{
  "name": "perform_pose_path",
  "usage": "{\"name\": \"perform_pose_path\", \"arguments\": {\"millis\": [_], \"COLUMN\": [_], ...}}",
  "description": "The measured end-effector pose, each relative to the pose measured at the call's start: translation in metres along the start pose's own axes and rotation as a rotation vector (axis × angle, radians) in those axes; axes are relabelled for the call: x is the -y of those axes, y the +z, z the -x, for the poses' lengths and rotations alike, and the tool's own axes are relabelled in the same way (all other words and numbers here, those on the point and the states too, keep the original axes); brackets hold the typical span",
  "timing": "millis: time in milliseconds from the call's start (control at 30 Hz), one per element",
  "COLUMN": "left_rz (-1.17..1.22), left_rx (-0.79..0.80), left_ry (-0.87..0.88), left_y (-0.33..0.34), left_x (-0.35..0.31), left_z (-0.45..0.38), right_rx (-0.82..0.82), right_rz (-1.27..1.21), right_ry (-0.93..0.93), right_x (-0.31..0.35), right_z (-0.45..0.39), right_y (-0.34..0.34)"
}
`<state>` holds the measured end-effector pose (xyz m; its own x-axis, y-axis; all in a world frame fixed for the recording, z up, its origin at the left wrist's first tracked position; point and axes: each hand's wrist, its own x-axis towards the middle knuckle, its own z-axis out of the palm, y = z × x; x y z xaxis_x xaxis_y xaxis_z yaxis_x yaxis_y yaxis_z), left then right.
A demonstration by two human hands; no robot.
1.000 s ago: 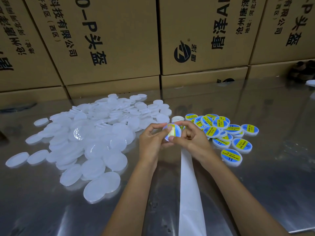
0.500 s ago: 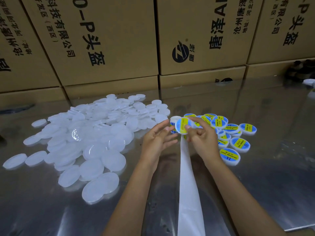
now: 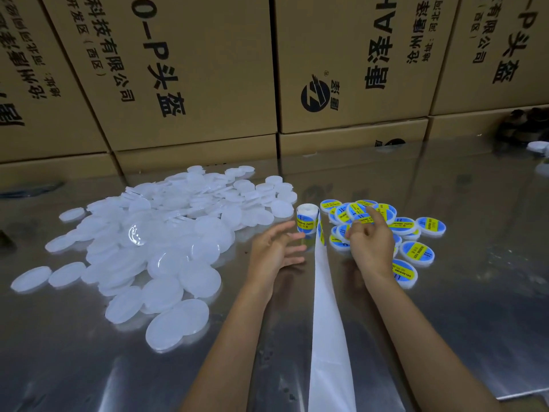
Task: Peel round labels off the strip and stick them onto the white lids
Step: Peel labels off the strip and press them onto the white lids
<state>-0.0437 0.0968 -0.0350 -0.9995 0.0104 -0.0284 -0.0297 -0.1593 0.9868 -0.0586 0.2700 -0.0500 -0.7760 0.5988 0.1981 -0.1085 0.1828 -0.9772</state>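
A big heap of plain white lids (image 3: 166, 242) covers the table's left half. To the right lies a smaller pile of labelled lids (image 3: 383, 221) with blue and yellow stickers. Between the piles stands a label roll (image 3: 307, 220), and its white backing strip (image 3: 328, 322) trails toward me. My left hand (image 3: 274, 252) hovers just left of the roll, fingers spread and holding nothing. My right hand (image 3: 370, 245) is over the labelled pile with relaxed fingers, its index finger pointing at a just-placed labelled lid (image 3: 358, 210); it holds nothing.
Stacked cardboard boxes (image 3: 350, 63) wall off the back of the shiny steel table (image 3: 475, 292). A dark object (image 3: 523, 123) and a white item (image 3: 537, 146) sit at the far right, and another dark item (image 3: 29, 188) lies at the far left.
Both hands pressed a label onto a lid; my right hand then carried that lid to the labelled pile and released it. My left hand let go and opened beside the roll.
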Motion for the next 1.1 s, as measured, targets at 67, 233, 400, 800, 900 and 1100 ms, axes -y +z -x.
{"name": "perform_pose_path", "arguments": {"millis": [67, 233, 400, 800, 900, 1100], "left_rz": [-0.045, -0.193, -0.378, -1.522, -1.499, -1.465], "left_rx": [-0.002, -0.001, 0.013, 0.055, 0.034, 0.027], "left_ry": [0.02, 0.052, 0.123, -0.302, -0.278, -0.223], "left_y": [0.001, 0.004, -0.019, -0.147, -0.15, -0.143], "left_x": [0.002, 0.002, -0.01, -0.085, -0.075, -0.061], "left_z": [0.002, 0.007, 0.025, 0.075, 0.076, 0.066], "right_rx": [0.048, 0.199, 0.328, 0.377, 0.385, 0.387], "right_rz": [0.076, 0.191, 0.227, 0.252, 0.237, 0.219], "right_ry": [-0.108, -0.224, -0.178, -0.169, -0.153, -0.154], "right_x": [0.0, -0.006, -0.008, -0.008, -0.007, -0.009], "right_z": [0.006, 0.012, 0.008, 0.011, 0.012, 0.011], "right_y": [0.003, 0.009, 0.008, 0.006, 0.006, 0.006]}}
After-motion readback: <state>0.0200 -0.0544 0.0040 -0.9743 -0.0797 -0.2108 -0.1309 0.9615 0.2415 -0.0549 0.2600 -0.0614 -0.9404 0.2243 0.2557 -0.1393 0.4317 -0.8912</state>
